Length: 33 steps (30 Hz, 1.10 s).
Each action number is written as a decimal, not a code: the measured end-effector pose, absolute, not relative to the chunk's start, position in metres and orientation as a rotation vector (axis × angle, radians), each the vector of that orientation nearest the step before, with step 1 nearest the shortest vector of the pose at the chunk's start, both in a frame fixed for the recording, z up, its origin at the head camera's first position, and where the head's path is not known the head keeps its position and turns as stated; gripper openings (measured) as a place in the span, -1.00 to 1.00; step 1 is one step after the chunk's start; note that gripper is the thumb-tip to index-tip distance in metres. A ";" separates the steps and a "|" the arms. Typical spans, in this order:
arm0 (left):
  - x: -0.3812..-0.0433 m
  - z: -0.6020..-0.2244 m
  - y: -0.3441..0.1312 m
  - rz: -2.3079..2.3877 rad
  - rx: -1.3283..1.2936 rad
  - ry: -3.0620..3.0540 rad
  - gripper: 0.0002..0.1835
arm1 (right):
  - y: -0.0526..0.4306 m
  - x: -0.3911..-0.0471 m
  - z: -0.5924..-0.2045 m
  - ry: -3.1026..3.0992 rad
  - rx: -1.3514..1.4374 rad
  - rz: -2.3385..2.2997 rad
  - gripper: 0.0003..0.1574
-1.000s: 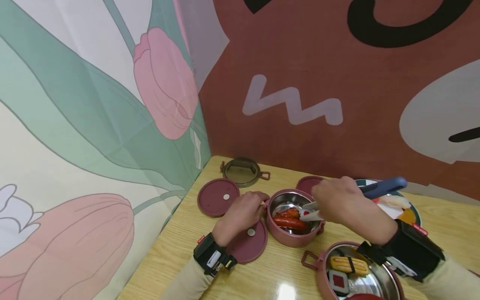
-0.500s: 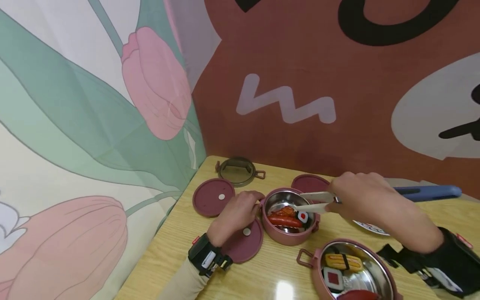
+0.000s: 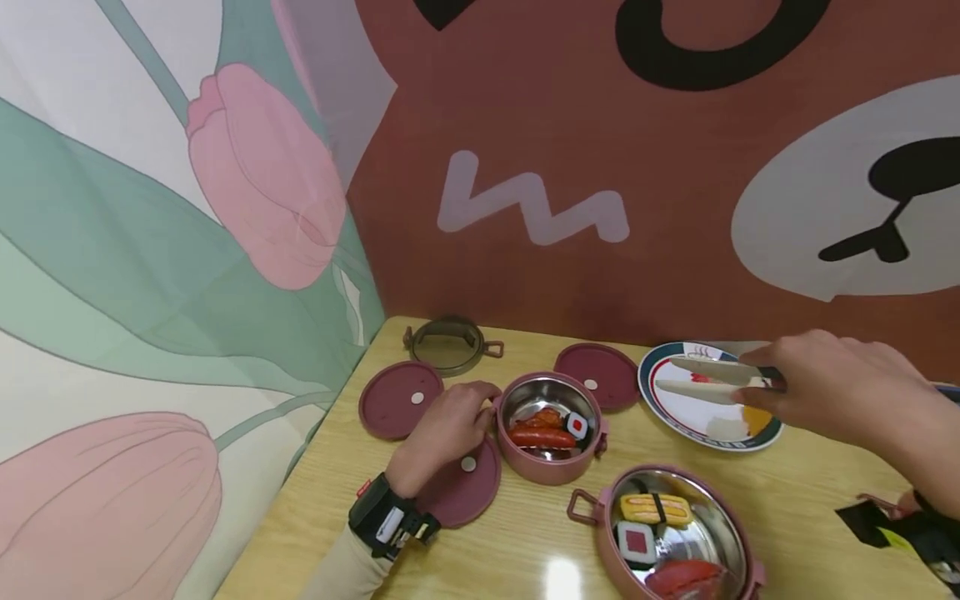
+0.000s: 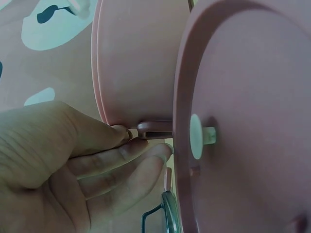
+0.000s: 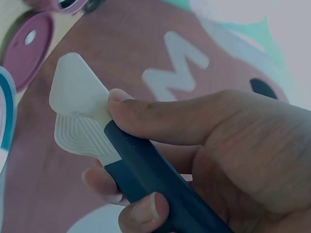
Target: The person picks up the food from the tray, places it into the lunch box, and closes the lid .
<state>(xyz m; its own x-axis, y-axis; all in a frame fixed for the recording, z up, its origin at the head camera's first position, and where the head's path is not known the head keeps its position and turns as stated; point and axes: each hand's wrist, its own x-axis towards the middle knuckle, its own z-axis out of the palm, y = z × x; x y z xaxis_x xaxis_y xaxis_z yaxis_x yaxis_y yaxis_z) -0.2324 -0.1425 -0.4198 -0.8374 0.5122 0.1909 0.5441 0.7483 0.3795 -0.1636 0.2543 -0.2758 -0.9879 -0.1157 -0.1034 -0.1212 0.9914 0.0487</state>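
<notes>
With right fingers [image 5: 146,212], grips blue-handled tongs [image 5: 141,148] over plate [image 3: 678,412] near back edge of desk [image 3: 525,542]. With left fingers [image 4: 133,183], pinches handle [image 4: 154,124] of small pot [image 3: 547,469].

The rear pot [image 3: 546,471] sits touching the left grip [image 3: 444,429], rightward of it, a lid [image 3: 471,492] beneath that grip. The right grip [image 3: 840,396] has tongs [image 3: 708,367] over a plate [image 3: 678,414]; leftward and nearer stands the front pot [image 3: 707,529].

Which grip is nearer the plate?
Right. In the head view, the right grip is by the right edge of the plate, holding tongs above it; the left grip is farther left, at the small pot.
</notes>
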 end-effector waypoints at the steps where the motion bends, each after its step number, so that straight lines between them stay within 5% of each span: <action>1: -0.232 -0.420 -0.145 -0.669 -0.863 -2.862 -0.71 | 0.258 -0.161 -0.276 3.042 -0.170 0.089 -0.23; 6: -0.232 -0.422 -0.164 -0.682 -0.822 -2.852 -0.70 | 0.271 -0.152 -0.277 3.065 -0.097 0.091 -0.13; 17: -0.209 -0.392 -0.193 -0.500 -0.714 -2.733 -0.58 | 0.286 -0.123 -0.287 3.308 -0.091 0.049 -0.23; 28: -0.197 -0.360 -0.139 -0.649 -1.274 -2.474 -0.71 | 0.287 -0.120 -0.293 3.441 -0.097 0.011 -0.26; 33: -0.199 -0.353 -0.114 -0.514 -1.422 -2.466 -0.70 | 0.298 -0.116 -0.300 3.476 -0.019 0.064 -0.07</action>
<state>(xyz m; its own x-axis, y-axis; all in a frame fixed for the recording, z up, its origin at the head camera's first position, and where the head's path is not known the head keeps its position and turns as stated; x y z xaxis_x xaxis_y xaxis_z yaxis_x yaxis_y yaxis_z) -0.1989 -0.1141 -0.3534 -0.4933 0.7814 0.3821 0.8690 0.4620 0.1770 -0.1156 0.2976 -0.2997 -0.9444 -0.0168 0.3285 -0.0046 0.9993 0.0378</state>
